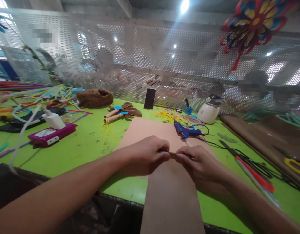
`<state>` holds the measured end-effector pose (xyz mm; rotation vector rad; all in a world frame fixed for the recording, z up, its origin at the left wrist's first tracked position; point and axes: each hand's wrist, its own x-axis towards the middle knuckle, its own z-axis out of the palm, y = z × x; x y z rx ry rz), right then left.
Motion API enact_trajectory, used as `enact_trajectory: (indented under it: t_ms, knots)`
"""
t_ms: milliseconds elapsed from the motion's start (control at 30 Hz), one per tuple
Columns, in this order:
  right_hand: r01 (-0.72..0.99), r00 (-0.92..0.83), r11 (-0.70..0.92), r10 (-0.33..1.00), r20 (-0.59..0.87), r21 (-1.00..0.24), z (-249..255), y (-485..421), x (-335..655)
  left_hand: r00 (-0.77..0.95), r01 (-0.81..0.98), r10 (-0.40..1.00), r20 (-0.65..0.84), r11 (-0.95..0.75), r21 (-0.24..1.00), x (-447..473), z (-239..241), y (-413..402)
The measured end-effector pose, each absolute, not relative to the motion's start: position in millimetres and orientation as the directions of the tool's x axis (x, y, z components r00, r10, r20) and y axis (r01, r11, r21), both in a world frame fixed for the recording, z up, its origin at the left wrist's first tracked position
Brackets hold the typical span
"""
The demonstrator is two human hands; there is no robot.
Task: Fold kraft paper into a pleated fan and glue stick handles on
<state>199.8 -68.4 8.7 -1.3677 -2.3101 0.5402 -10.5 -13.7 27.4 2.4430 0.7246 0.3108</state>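
Observation:
My left hand (pixel 153 151) is closed, thumb against curled fingers, on the far edge of a long brown sheet (pixel 173 198). Close beside it my right hand (pixel 196 159) pinches the same edge. Between the two sets of fingertips a short, darker brown strip shows; whether it is the sheet's folded edge or a separate piece cannot be made out. From the hands the sheet runs toward me, past the table's front edge. Under it lies a paler tan board (pixel 145 130). A blue glue gun (pixel 185 130) rests just beyond my right hand.
On the green table (pixel 91 139) sit a purple power strip (pixel 53 135), brown figures (pixel 123 112), a brown pouch (pixel 95 97), a phone (pixel 150 98) and a white jar (pixel 209 110). Scissors (pixel 254 170), a cable and folded brown material (pixel 252 136) lie to the right.

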Motion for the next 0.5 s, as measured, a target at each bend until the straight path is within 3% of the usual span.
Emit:
enact_trajectory:
  t_ms: [300, 500]
  knots:
    - [0.683, -0.306, 0.382, 0.924, 0.23, -0.623, 5.9, -53.5, 224.9, 0.801, 0.472, 0.598, 0.033, -0.665, 0.579, -15.0, 18.3, 2.7]
    - [0.515, -0.323, 0.257, 0.942, 0.093, -0.817, 0.3, -50.5, 236.4, 0.838, 0.42, 0.544, 0.024, -0.674, 0.607, -15.5, 17.6, 6.6]
